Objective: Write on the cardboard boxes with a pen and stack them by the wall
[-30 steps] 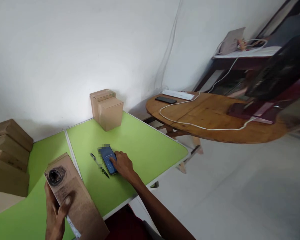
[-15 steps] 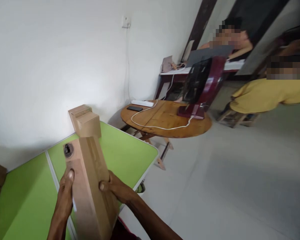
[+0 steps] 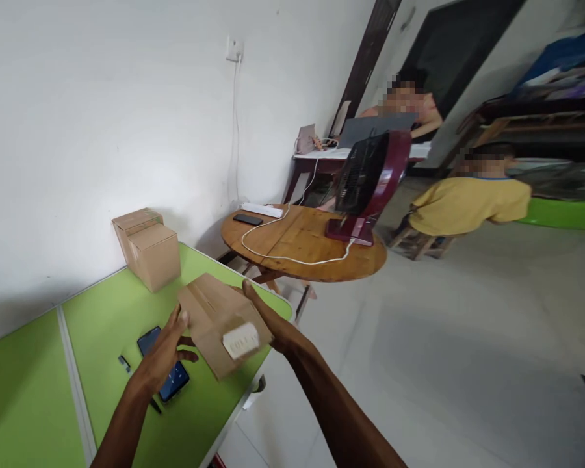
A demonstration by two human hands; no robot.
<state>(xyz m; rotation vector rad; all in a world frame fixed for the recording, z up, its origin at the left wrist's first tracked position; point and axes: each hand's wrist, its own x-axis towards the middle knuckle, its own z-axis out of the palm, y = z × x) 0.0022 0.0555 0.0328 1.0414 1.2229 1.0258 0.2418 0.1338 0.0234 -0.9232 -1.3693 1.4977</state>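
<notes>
Your left hand (image 3: 163,354) and right hand (image 3: 268,322) hold a long cardboard box (image 3: 221,325) between them, lifted above the green worktop (image 3: 102,305) near its front edge. The left fingers (image 3: 181,320) are spread flat against the box's near-left face; the right hand appears to clamp the far side, though its fingertips are partly hidden behind the cardboard. The box lies tilted, and its near end carries a pale label (image 3: 241,339). Under the left hand, a dark phone (image 3: 168,377) lies flat on the worktop, with a pen (image 3: 127,365) just beside it. Two small cartons (image 3: 149,250) stand against the wall, well apart from the hands.
</notes>
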